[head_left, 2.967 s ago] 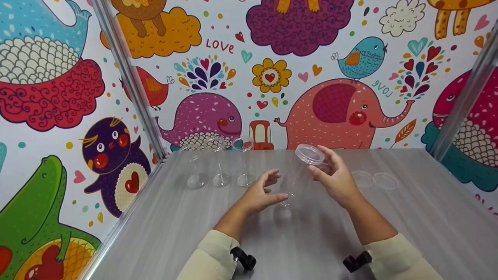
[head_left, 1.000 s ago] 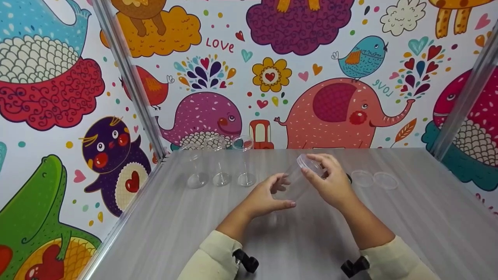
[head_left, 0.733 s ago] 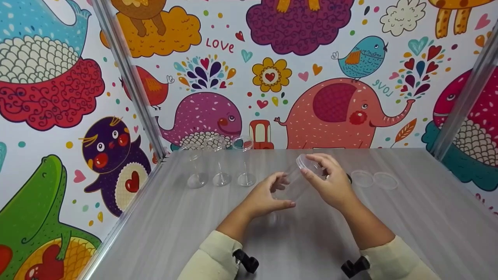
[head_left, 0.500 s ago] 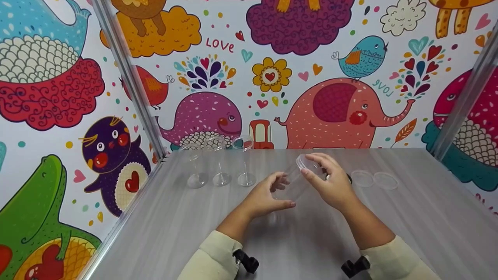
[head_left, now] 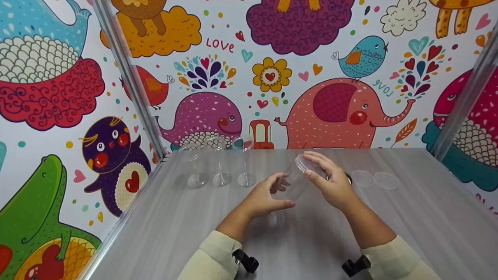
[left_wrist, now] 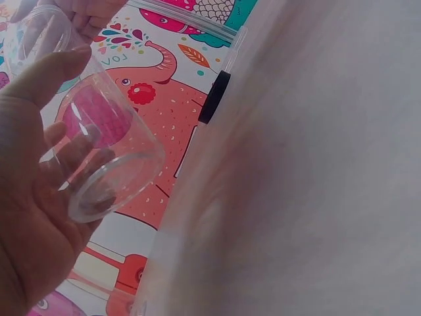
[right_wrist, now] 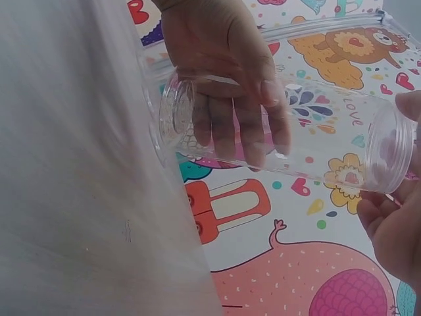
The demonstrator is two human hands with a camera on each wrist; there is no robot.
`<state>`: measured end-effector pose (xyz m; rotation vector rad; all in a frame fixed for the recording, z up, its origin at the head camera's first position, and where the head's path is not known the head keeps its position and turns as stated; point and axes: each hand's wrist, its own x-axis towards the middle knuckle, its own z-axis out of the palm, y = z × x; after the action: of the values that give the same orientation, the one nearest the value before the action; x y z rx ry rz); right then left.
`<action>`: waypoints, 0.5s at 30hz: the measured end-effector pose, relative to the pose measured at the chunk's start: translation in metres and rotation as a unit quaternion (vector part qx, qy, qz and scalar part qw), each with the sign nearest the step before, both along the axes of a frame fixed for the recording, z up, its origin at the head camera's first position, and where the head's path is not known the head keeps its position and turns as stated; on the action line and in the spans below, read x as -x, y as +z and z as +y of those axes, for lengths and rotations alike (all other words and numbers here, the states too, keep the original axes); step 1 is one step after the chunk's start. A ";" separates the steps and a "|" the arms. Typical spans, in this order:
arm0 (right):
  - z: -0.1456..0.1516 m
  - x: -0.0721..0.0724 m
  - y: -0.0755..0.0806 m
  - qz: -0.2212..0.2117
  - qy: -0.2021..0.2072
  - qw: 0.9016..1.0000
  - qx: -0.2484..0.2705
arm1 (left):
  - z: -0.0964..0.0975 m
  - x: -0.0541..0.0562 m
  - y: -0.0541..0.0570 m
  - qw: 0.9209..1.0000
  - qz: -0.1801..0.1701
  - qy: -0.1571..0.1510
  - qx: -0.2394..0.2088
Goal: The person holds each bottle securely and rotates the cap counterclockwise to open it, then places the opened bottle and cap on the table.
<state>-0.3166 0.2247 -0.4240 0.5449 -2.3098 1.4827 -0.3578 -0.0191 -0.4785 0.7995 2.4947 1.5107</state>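
Observation:
A clear plastic jar (head_left: 295, 182) is held tilted above the table, its lidded end up to the right. My left hand (head_left: 262, 198) grips the jar's body, thumb on the near side and fingers on the far side, as the right wrist view also shows. At the upper end is a clear round lid (right_wrist: 395, 148). My right hand (head_left: 332, 182) holds that lid end between thumb and fingers. In the left wrist view the jar's round base (left_wrist: 115, 187) faces down, close to my left palm. The jar looks see-through with nothing visible inside.
Three clear jars (head_left: 246, 179) stand upright in a row at the back left of the grey table (head_left: 186, 233). Two clear rings (head_left: 362, 179) lie flat to the right. A black-edged disc (left_wrist: 214, 97) lies on the table, partly behind my right hand. Patterned walls stand behind and left.
The jar has tilted further since three seconds ago, and my left hand has closed round its body. My right fingers have shifted over the lid, most recently a little leftward. The black-edged disc has come into view.

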 end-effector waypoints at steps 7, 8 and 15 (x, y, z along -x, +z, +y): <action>-0.002 -0.001 0.000 -0.013 0.047 0.998 0.039 | -0.001 0.001 0.000 1.000 0.001 -0.005 0.000; -0.002 -0.001 0.000 -0.012 0.047 0.998 0.038 | 0.000 0.001 0.000 1.000 0.000 -0.004 0.000; -0.003 0.000 0.002 0.014 -0.039 0.999 0.008 | 0.001 -0.001 0.001 1.000 -0.006 0.006 -0.001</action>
<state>-0.3169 0.2221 -0.4222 0.4613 -2.2694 1.4472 -0.3569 -0.0179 -0.4774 0.7753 2.4931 1.5171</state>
